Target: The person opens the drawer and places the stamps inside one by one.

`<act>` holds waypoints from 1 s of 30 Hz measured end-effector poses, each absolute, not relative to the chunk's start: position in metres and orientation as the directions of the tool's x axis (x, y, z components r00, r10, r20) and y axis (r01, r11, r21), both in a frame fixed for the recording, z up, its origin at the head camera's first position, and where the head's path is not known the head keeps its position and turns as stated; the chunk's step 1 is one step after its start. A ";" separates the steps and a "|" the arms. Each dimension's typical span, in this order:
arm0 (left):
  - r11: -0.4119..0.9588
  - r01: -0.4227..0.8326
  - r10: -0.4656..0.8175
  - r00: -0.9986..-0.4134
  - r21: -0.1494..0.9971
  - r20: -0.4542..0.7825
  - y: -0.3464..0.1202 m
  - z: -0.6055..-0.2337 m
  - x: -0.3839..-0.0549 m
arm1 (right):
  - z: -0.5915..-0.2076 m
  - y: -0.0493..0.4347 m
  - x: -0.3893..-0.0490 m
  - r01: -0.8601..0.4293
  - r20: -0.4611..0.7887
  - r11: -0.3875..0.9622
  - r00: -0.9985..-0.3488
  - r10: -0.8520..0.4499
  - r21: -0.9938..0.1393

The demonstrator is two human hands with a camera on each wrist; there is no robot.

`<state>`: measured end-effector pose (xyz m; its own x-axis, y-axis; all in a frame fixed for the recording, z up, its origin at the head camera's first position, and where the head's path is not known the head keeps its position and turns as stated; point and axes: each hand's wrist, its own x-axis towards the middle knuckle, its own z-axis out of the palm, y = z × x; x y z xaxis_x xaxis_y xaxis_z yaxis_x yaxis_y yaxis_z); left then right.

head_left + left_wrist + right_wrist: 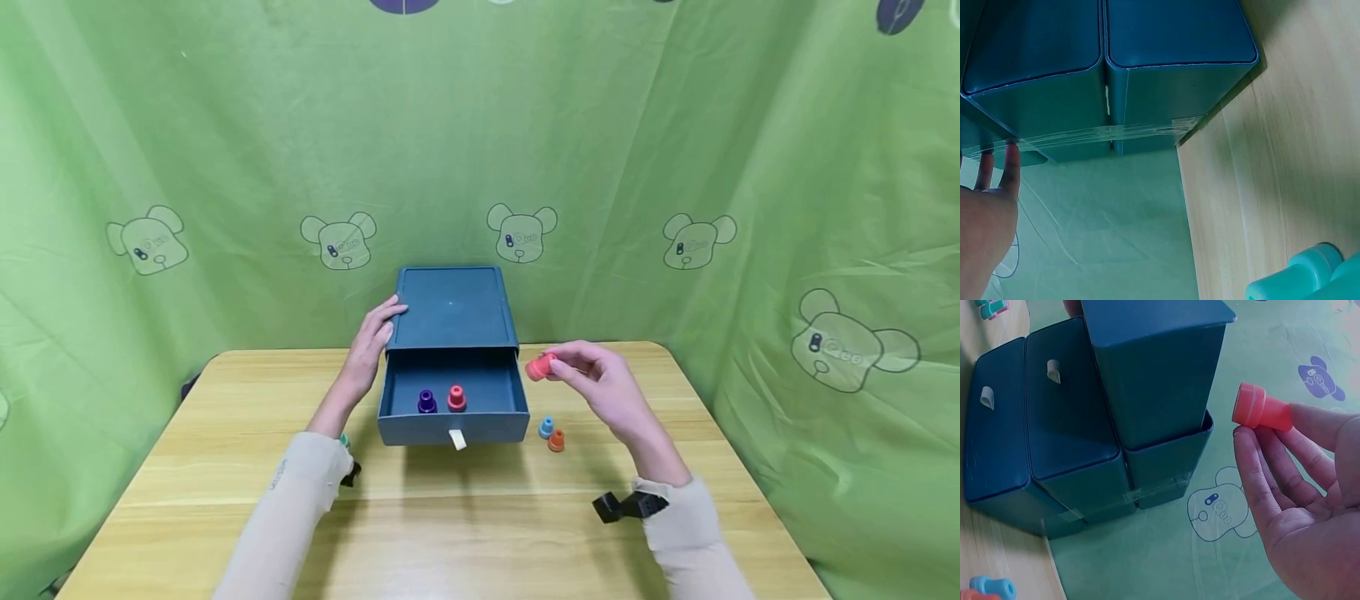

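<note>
My right hand (pixel 607 392) pinches a red stepped peg (pixel 538 367) between thumb and fingertips. It holds the peg in the air, right of the open top drawer (pixel 457 429) of a dark blue cabinet (pixel 450 308). The right wrist view shows the peg (pixel 1250 407) tilted sideways, its wide end away from the palm. Inside the drawer, a purple peg (pixel 427 402) and another red peg (pixel 457 399) stand near the front. My left hand (pixel 367 346) rests against the cabinet's upper left side, its visible fingers fairly straight.
A light blue peg (pixel 547 427) and an orange peg (pixel 556 441) stand on the wooden table (pixel 487 542), right of the drawer. Teal pegs (pixel 1297 275) lie left of the cabinet. Two closed drawers sit below the open one. A green curtain (pixel 450 125) hangs behind.
</note>
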<state>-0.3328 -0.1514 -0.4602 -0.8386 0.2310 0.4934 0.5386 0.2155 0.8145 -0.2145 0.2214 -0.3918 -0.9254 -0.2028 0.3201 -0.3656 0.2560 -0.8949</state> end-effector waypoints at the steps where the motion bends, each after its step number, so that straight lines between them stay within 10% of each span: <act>1: 0.211 0.540 0.232 -0.838 0.815 0.495 -0.152 -0.461 -0.333 | -0.392 0.220 -0.215 -0.363 0.318 0.251 -0.926 -0.205 -0.897; 30: 0.228 0.537 0.242 -0.839 0.812 0.487 -0.153 -0.461 -0.336 | -0.384 0.178 -0.223 -0.341 0.268 0.319 -0.930 -0.251 -0.884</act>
